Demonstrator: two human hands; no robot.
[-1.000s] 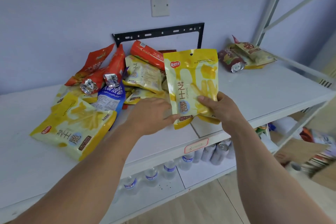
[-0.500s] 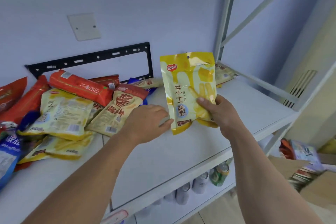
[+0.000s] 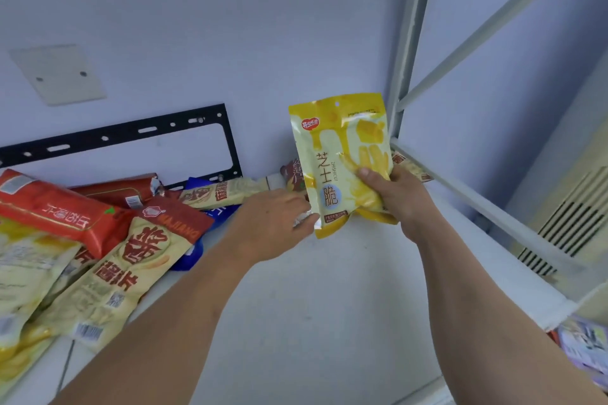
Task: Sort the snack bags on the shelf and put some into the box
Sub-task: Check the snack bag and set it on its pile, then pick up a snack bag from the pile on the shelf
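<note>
— Right hand (image 3: 394, 194)?
— Gripping yellow bag (image 3: 342, 154) upright, above shelf (image 3: 329, 289).
— Left hand (image 3: 273, 223)?
— Just left of bag, fingertips at its lower edge; grip unclear. Heaped bags (image 3: 108, 250) further left.

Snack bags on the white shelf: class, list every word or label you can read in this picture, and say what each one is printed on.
"芝士脆" and "ZHISHICUI": on the yellow cheese-stick snack bag in the right hand.
"MAJIANG": upside down on the red band of the cream sesame-paste snack bag.
Red oval logo on the yellow bag: too blurred to read.
White characters on the long red snack bag: upside down, unreadable.
Barcodes and small print: too small.
</note>
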